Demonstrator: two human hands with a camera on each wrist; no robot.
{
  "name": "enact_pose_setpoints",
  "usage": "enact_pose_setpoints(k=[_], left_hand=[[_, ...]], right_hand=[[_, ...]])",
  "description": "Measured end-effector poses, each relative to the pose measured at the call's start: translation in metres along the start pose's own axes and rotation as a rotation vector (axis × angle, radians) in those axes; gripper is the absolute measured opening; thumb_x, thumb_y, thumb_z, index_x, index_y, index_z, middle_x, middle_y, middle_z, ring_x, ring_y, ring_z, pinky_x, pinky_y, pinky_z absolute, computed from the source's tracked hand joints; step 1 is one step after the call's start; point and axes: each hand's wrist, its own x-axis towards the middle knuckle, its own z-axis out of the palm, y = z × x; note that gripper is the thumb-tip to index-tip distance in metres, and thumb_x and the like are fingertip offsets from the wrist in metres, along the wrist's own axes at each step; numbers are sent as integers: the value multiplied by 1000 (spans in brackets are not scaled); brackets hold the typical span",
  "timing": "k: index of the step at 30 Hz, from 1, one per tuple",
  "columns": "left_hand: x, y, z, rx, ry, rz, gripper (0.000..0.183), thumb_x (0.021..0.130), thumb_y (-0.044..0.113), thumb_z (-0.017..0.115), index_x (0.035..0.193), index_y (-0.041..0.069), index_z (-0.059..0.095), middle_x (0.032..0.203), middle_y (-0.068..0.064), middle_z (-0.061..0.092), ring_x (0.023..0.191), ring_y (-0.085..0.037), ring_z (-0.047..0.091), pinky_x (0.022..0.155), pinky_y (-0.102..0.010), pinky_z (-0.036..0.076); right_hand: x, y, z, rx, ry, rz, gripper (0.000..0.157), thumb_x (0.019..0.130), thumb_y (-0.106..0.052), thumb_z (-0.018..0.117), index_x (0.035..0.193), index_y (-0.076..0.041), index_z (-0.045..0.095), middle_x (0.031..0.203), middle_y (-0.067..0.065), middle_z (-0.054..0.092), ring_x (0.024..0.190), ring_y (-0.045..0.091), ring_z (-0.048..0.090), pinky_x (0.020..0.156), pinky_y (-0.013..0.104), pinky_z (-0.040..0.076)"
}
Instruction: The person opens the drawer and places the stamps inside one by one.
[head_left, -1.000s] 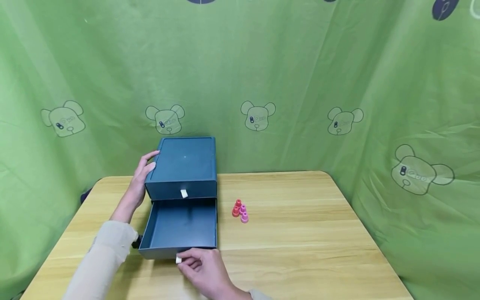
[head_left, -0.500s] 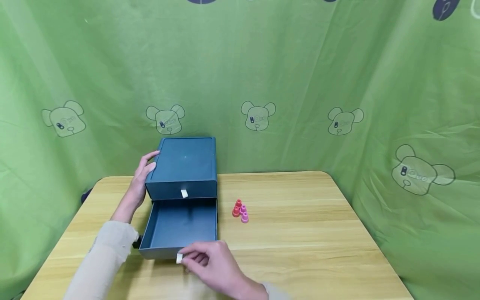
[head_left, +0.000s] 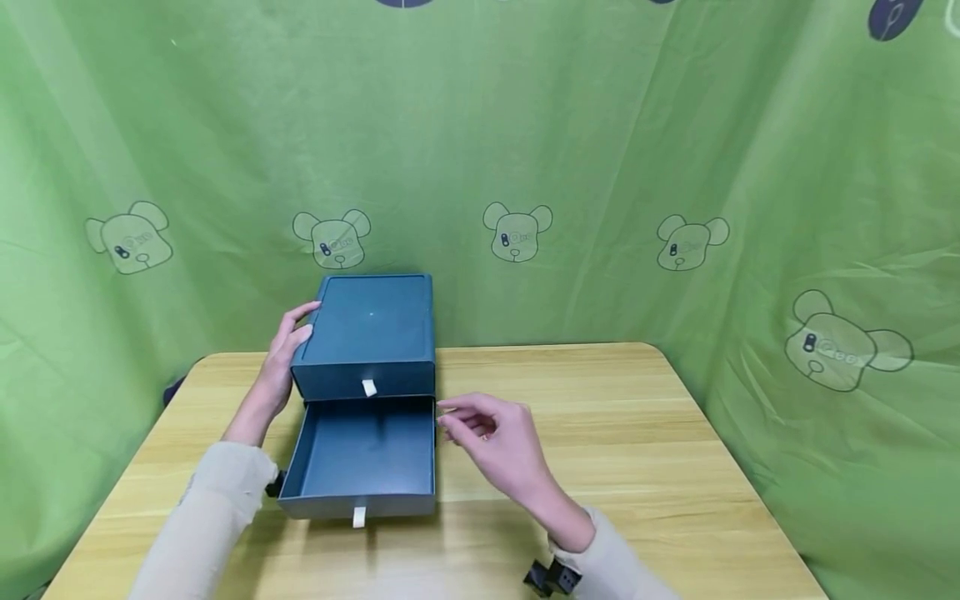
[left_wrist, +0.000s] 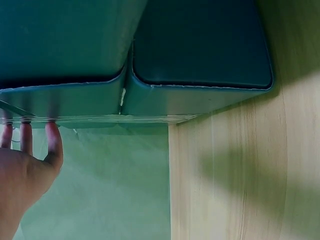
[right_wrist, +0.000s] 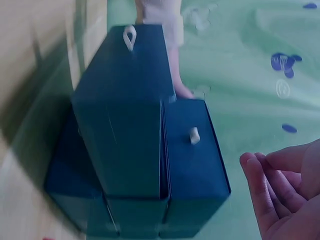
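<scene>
A dark blue drawer cabinet (head_left: 375, 321) stands at the left of the table, its middle drawer (head_left: 367, 454) pulled out and bare inside. White pull tabs hang on the upper drawer front (head_left: 322, 381) and on the pulled-out one. My left hand (head_left: 279, 367) rests against the cabinet's left side, fingertips at the top edge; the left wrist view shows the fingers (left_wrist: 54, 140) touching the wall. My right hand (head_left: 501, 446) hovers right of the pulled-out drawer, fingers loosely bent, thumb and fingertips close together, nothing between them. It hides the small red and pink cones in the head view.
The right wrist view shows another shut drawer (right_wrist: 70, 160) beneath the pulled-out one. A green curtain (head_left: 600, 167) with bear-head prints surrounds the wooden table (head_left: 637, 433) at the back and sides. A black wrist camera (head_left: 553, 577) sits at the right sleeve.
My right hand has let go of the pulled-out drawer's white tab and moved up and right, now covering the cones. The left hand and drawer stay put.
</scene>
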Motion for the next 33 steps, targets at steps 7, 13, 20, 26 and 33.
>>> enact_pose_setpoints(k=[7,13,20,26,33], left_hand=[[1,-1,-1,-6,3,-12,55,107,42,41,159,25,38,168,-2,20,147,-24,25,116,-48,20],[1,-1,0,-8,7,-2,56,107,40,41,159,24,38,169,-3,20,149,-27,22,118,-54,16],[1,0,0,-11,11,11,56,106,38,42,159,20,38,170,-3,19,154,-28,14,121,-60,8],[2,0,1,7,7,25,57,106,36,41,159,17,38,170,-3,19,157,-28,9,122,-61,4],[3,-1,-1,21,11,38,56,106,35,41,159,16,38,170,-4,19,157,-29,7,122,-62,1]], right_hand=[[11,19,-16,-1,52,73,16,93,-8,77,108,-12,80,88,4,79,68,16,73,58,32,60],[17,45,-23,-62,84,114,18,92,-8,78,109,-10,80,92,5,79,75,14,73,67,26,60],[21,78,-26,-106,107,176,21,91,-6,78,112,-7,78,98,9,78,86,20,72,75,21,58],[20,107,-27,-139,97,271,25,89,-5,78,114,-6,77,104,9,77,97,23,72,85,27,59],[16,134,-20,-156,31,373,24,91,-6,76,115,-4,75,108,12,75,99,27,70,87,34,59]])
